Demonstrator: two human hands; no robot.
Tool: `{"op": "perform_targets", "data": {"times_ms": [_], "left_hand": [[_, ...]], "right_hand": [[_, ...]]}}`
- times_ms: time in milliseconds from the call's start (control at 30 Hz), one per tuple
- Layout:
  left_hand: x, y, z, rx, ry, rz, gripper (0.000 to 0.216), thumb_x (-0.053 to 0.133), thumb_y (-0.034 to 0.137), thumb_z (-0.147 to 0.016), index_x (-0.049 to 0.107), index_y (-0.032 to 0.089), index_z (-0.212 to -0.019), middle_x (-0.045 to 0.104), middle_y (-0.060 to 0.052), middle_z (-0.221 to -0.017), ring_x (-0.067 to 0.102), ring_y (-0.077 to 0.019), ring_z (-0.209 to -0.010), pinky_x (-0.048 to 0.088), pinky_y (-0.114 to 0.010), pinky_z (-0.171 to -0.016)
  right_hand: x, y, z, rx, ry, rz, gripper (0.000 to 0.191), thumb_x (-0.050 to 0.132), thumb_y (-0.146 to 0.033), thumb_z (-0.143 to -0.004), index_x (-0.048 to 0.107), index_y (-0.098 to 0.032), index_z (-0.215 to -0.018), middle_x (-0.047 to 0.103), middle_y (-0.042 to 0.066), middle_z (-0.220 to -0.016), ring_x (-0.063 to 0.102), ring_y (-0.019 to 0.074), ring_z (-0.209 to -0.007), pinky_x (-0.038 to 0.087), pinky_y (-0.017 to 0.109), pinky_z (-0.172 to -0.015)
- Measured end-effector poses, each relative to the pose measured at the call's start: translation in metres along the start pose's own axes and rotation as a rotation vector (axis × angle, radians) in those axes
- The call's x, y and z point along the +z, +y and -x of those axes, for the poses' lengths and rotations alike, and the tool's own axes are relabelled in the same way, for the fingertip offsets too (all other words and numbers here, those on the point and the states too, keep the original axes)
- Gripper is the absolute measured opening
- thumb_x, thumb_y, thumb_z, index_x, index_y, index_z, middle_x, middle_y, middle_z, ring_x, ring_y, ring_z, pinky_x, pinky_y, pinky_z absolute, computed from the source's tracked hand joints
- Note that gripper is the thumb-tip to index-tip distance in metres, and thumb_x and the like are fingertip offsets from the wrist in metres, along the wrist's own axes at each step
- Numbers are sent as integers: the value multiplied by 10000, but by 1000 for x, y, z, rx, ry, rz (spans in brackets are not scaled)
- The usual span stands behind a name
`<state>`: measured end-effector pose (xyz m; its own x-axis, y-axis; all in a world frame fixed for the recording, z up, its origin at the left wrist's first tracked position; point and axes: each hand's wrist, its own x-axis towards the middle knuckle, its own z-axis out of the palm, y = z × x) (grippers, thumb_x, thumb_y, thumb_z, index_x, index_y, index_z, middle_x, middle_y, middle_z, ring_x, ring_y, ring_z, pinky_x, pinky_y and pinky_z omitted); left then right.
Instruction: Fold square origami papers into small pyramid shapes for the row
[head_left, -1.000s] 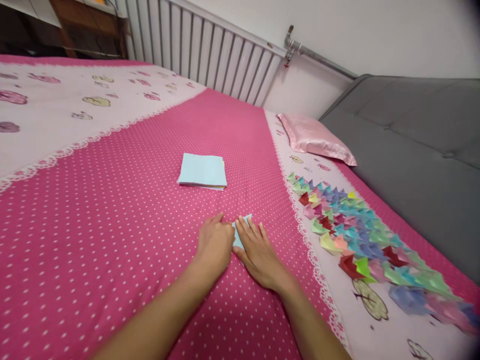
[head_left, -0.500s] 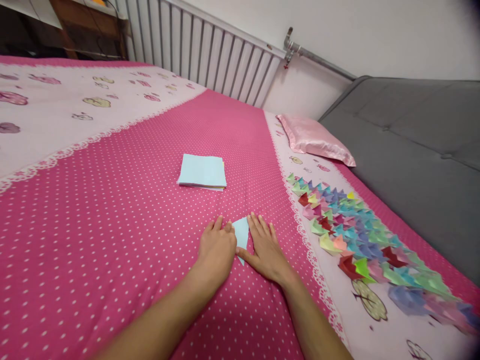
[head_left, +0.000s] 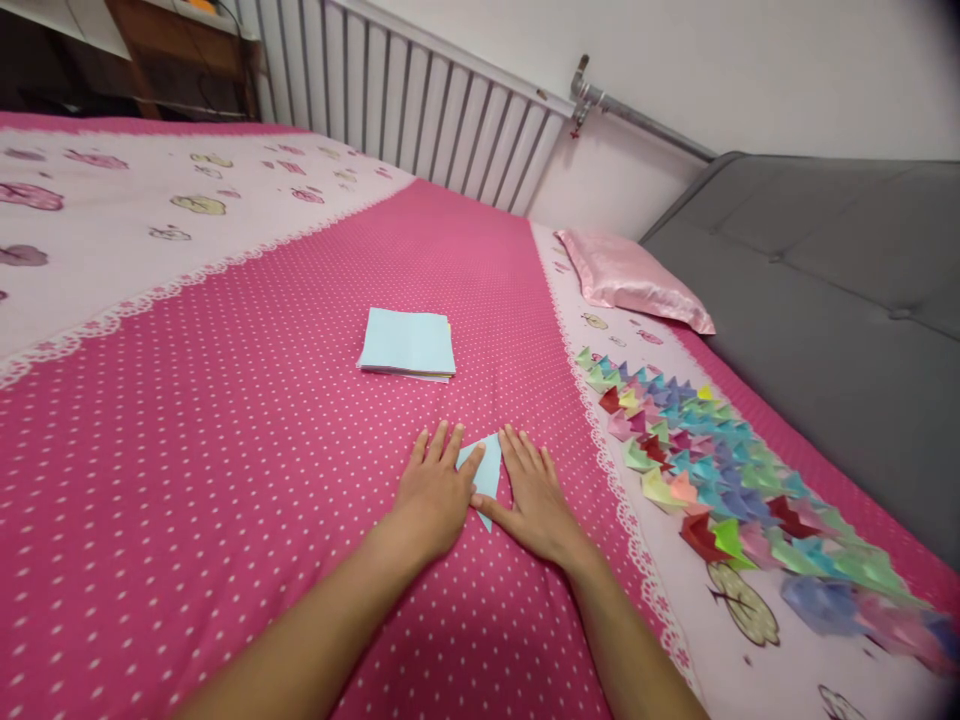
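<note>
A small light-blue folded paper (head_left: pixel 487 470) lies on the pink dotted bedspread (head_left: pixel 247 420). My left hand (head_left: pixel 433 494) lies flat beside it on the left, fingers stretched out and touching its edge. My right hand (head_left: pixel 534 497) lies flat on the paper's right side, fingers spread, thumb at its lower tip. Both hands press on it. Beyond them sits a stack of square papers (head_left: pixel 407 345) with a light-blue sheet on top.
Several folded paper shapes in many colours (head_left: pixel 712 465) lie in rows on the pale strip at the right. A pink pillow (head_left: pixel 634 282) lies at the head. A grey padded headboard (head_left: pixel 840 300) runs along the right, and a white radiator (head_left: pixel 420 105) stands behind.
My hands have slid apart, uncovering more of the blue paper. My left fingers have uncurled and now lie stretched flat.
</note>
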<state>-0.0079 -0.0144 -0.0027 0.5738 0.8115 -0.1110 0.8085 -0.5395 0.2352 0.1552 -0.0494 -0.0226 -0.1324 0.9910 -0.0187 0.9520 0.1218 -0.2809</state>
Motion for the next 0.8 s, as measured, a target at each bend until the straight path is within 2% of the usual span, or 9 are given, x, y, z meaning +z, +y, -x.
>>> {"op": "perform_targets", "data": {"times_ms": [500, 800], "left_hand": [[-1, 1, 1, 6, 26, 1, 529, 423, 236, -836, 343, 195, -1357, 222, -139, -1454, 132, -310, -1348, 148, -490, -1071], [-2, -3, 2, 28, 19, -23, 486, 277, 283, -893, 315, 199, -1370, 214, -146, -1459, 129, -316, -1346, 158, -494, -1059]], "right_hand": [[3, 2, -1, -16, 20, 5, 804, 375, -600, -805, 90, -179, -1427, 123, 72, -1495, 73, 251, -1370, 97, 474, -1095], [5, 1, -3, 50, 52, -124, 815, 299, -608, -833, 23, -123, -1426, 87, 117, -1492, 61, 235, -1372, 96, 469, -1096]]}}
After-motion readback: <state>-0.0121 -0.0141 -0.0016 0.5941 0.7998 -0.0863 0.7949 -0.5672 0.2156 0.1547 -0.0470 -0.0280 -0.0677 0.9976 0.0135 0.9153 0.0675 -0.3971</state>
